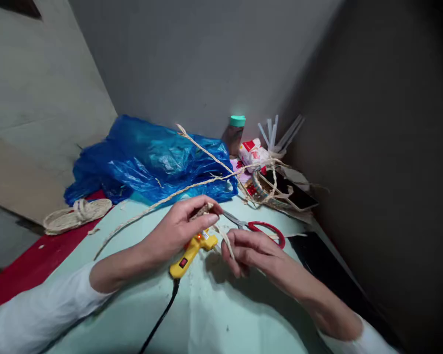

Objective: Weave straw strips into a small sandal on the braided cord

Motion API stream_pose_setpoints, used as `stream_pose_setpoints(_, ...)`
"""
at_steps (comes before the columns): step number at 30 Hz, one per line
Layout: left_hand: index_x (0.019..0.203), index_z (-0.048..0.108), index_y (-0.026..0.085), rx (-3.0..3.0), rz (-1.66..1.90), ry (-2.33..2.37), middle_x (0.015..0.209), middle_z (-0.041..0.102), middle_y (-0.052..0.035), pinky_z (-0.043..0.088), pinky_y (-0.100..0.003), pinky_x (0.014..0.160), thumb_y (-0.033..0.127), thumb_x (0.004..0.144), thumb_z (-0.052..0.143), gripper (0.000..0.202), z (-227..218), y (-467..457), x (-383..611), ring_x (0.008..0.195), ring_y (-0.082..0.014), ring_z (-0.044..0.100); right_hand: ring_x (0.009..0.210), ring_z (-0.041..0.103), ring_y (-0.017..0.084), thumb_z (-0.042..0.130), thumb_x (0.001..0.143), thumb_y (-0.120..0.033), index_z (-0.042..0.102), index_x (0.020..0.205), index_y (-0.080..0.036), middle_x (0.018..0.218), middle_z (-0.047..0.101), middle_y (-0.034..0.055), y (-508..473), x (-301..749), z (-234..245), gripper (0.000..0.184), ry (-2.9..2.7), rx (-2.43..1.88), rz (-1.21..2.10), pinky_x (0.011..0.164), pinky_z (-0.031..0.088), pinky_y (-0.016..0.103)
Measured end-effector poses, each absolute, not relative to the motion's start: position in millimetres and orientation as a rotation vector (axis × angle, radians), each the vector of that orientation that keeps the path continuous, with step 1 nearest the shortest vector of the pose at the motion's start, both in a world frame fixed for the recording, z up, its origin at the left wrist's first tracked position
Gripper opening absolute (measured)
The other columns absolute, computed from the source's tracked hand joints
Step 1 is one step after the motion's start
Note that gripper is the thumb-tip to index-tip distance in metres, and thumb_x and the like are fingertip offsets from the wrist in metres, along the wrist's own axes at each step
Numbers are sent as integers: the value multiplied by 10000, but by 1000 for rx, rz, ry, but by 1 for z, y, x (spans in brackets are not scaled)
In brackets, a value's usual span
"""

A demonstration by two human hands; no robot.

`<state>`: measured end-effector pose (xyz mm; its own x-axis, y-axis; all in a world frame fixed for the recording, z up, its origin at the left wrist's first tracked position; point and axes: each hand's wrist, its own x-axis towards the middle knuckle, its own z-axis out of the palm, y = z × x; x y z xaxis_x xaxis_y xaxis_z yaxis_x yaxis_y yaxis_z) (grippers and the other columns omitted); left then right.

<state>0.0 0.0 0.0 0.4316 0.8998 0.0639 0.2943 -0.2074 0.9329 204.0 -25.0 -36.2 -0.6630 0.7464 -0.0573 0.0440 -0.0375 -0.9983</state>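
Observation:
My left hand (179, 227) is closed, pinching a small brownish piece of braided straw (202, 211) between thumb and fingers. A pale straw strand (226, 240) runs from near my left fingertips to my right hand (253, 251), whose bent fingers close on its lower end. Below my left hand lies a yellow glue gun (187, 260) with a red switch and a glowing light; my left hand hides part of it. Red-handled scissors (268, 230) rest just beyond my right hand, their blades pointing toward my left fingertips.
Long braided straw cord (162, 199) stretches across the table before a blue plastic bag (158, 157). On the left is a woven straw sandal (79, 215). At the back right stand a green-lidded jar (236, 133), glue sticks (272, 132) and a basket (269, 196). A black cable (160, 319) trails forward.

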Motion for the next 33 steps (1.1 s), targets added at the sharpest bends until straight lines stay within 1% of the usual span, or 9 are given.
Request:
stream_pose_setpoints(4,823,653,143,1773,694,953,770,596,3,382,-244,652,261,881,539,174,-4,-1,4,715,-124,513,636,465,104,422,956,-228,528,782,-163,699,519,-10,-25,203,-35,214,-1620,-839,1683,622,371,236)
stream_pose_setpoints(9,759,629,147,1820,706,995,755,595,11,388,-244,674,213,838,588,111,-6,-2,5,727,-127,520,629,521,105,507,953,-365,578,830,-153,714,571,3,-24,200,-40,255,-1555,-820,1715,607,421,226)
stream_pose_setpoints(15,694,564,163,1814,774,1082,646,550,17,379,-261,636,253,863,543,192,-16,-12,7,655,-132,495,606,604,121,528,938,-388,645,820,-130,771,670,54,-26,193,-42,307,-1549,-841,1727,635,470,253)
stream_pose_setpoints(18,676,516,172,1705,871,1068,598,514,34,382,-251,599,262,858,541,204,-22,-18,10,597,-118,489,590,619,130,514,943,-402,653,784,-136,747,677,52,-30,187,-41,339,-1584,-927,1609,626,477,259)
stream_pose_setpoints(22,677,480,182,1615,928,1065,580,511,43,378,-243,558,286,853,549,216,-24,-19,13,547,-107,491,614,636,136,473,964,-430,645,803,-158,753,681,39,-33,182,-43,360,-1603,-962,1473,635,477,257)
stream_pose_setpoints(25,689,508,171,1643,900,1076,616,547,20,380,-239,576,303,856,561,220,-23,-15,13,592,-111,501,596,611,126,469,968,-407,616,791,-170,735,663,23,-32,182,-47,330,-1614,-1024,1377,601,460,245)
stream_pose_setpoints(27,695,526,163,1614,847,1071,623,545,21,363,-223,544,314,857,574,226,-23,-13,11,560,-92,470,571,584,113,469,967,-378,592,792,-178,734,649,9,-32,183,-48,293,-1617,-1071,1310,563,441,233)
stream_pose_setpoints(30,705,528,167,1484,762,1026,527,450,65,277,-196,447,339,859,591,239,-24,-10,10,441,-55,348,566,524,91,452,978,-346,569,786,-188,700,610,-21,-32,185,-47,275,-1654,-1109,1196,553,396,216)
stream_pose_setpoints(33,696,502,176,1357,713,955,475,345,93,188,-185,398,397,855,607,291,-24,-9,12,402,-44,256,595,441,84,447,986,-326,562,772,-193,653,512,-44,-34,188,-44,277,-1679,-1145,1031,558,327,216)
